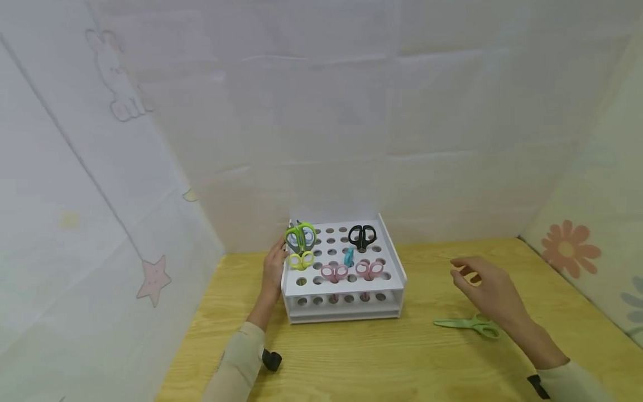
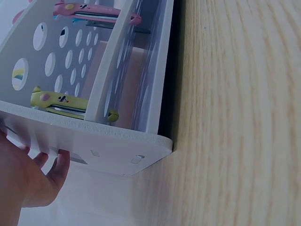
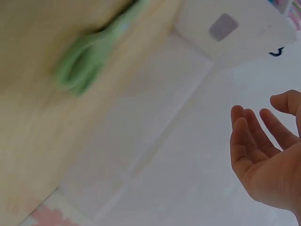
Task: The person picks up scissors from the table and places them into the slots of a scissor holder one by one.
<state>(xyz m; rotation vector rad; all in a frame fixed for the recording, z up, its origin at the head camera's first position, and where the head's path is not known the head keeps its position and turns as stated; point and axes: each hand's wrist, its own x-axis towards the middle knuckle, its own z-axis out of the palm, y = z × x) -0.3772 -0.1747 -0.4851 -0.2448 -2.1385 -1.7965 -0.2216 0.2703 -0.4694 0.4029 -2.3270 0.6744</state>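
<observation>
My left hand (image 1: 273, 268) is at the left side of a white rack (image 1: 346, 290) with rows of round holes. In the left wrist view its fingers (image 2: 59, 172) curl at the slot in the rack's side panel. My right hand (image 1: 494, 290) hovers to the right of the rack, fingers loosely bent and holding nothing. Below it, green scissors (image 1: 464, 323) lie on the table, blades pointing left. Standing handles-up in the rack are green-and-grey scissors (image 1: 300, 237), yellow scissors (image 1: 301, 260), black scissors (image 1: 362, 237), blue scissors (image 1: 349, 257) and two pink scissors (image 1: 369, 270).
The rack stands on a wood-grain table (image 1: 351, 363) near a pale cloth backdrop (image 1: 341, 139). Patterned side walls flank the table, with a pink star (image 1: 153, 280) on the left and a red flower (image 1: 571, 248) on the right.
</observation>
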